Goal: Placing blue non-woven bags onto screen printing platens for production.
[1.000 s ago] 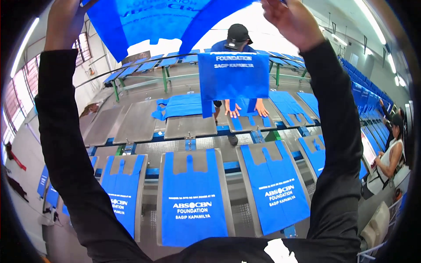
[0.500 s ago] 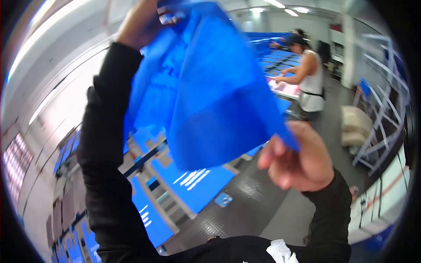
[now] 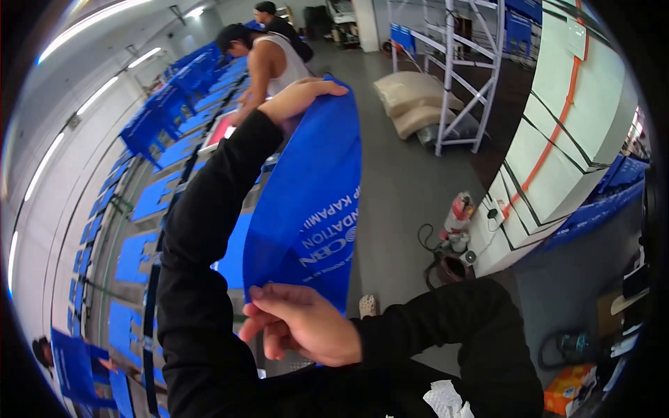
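Blue bag (image 3: 310, 202) was held stretched upright between both hands, above a grey floor (image 3: 404, 188). Its top edge was pinched by the left hand (image 3: 300, 97); its lower corner was apparently gripped by the right hand (image 3: 303, 324), fingers curled.

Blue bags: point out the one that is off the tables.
The bag stretched between the left hand and right hand; the others lie flat on tables.
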Motion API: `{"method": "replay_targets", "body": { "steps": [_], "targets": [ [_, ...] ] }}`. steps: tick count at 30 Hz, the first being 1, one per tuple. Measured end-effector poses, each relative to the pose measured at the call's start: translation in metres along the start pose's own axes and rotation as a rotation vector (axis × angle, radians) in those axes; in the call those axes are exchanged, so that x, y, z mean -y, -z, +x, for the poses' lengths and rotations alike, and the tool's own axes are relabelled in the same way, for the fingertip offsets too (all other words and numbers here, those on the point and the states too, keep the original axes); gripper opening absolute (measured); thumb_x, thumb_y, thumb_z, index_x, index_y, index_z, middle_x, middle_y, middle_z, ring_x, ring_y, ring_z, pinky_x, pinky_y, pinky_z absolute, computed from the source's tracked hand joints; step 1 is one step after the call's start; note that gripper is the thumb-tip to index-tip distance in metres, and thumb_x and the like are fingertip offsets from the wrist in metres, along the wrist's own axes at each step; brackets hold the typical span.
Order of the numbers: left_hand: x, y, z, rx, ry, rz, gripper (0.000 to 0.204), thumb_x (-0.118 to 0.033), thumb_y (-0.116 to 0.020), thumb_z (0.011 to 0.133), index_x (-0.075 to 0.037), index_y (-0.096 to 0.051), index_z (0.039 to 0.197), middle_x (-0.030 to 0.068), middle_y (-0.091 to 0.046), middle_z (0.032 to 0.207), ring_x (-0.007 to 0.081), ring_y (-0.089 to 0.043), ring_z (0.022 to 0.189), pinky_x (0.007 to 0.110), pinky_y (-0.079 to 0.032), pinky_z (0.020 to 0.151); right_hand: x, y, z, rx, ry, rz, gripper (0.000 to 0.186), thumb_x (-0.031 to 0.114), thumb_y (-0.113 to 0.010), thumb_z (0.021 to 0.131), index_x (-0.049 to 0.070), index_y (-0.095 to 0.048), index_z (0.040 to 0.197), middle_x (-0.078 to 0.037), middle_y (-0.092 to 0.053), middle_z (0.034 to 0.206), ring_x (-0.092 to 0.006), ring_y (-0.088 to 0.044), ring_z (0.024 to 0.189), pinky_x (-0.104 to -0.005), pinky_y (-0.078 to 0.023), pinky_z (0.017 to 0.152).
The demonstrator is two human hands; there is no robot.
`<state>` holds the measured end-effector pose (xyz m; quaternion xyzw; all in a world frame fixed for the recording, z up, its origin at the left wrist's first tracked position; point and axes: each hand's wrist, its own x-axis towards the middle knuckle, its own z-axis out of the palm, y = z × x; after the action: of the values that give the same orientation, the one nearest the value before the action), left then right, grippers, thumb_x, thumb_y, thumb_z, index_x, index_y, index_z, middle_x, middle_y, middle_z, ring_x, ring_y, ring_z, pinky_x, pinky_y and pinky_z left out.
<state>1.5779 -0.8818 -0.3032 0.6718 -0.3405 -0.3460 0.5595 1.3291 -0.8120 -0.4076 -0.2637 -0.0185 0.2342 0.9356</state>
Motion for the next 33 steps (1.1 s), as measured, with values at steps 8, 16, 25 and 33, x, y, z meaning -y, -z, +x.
{"method": "replay_targets", "body": {
  "steps": [8,16,25,33],
  "targets": [
    [-0.011,-0.033,0.223,0.516,-0.151,0.637,0.025,-0.025,-0.065,0.089,-0.001,-0.063,0.098,-0.0005,-0.066,0.081,0.0032,-0.06,0.068,0.018,-0.049,0.062,0.128,0.096,0.094,-0.215,0.222,0.14,0.036,0.042,-0.047,0.097,0.008,-0.05,0.106,-0.005,-0.061,0.088,-0.0111,-0.051,0.057,-0.0228,-0.04,0.052],
    [-0.027,-0.076,0.421,0.736,-0.377,0.836,0.024,-0.024,-0.065,0.088,-0.001,-0.065,0.093,0.0003,-0.065,0.082,0.0076,-0.059,0.072,0.025,-0.049,0.066,0.303,0.221,0.115,-0.168,0.2,0.117,0.034,0.039,-0.047,0.097,0.008,-0.049,0.112,-0.005,-0.062,0.089,-0.009,-0.052,0.058,-0.0218,-0.044,0.055],
    [-0.052,-0.094,0.611,1.013,-0.488,0.787,0.025,-0.023,-0.065,0.089,0.001,-0.063,0.096,-0.0003,-0.065,0.081,0.0055,-0.056,0.075,0.025,-0.049,0.068,0.669,0.402,-0.04,-0.835,1.344,-1.414,0.037,0.015,-0.073,0.08,-0.001,-0.059,0.111,-0.008,-0.064,0.094,-0.0115,-0.061,0.079,-0.0234,-0.048,0.073],
    [-0.004,-0.076,0.78,0.981,-0.392,0.505,0.044,-0.012,-0.078,0.075,0.003,-0.059,0.112,0.0014,-0.066,0.09,0.0068,-0.058,0.078,0.025,-0.048,0.073,0.831,0.507,-0.097,-1.123,1.235,-1.308,0.015,0.012,-0.071,0.082,-0.002,-0.066,0.084,-0.002,-0.066,0.074,-0.0047,-0.057,0.066,-0.0202,-0.045,0.06]
  ]
}}
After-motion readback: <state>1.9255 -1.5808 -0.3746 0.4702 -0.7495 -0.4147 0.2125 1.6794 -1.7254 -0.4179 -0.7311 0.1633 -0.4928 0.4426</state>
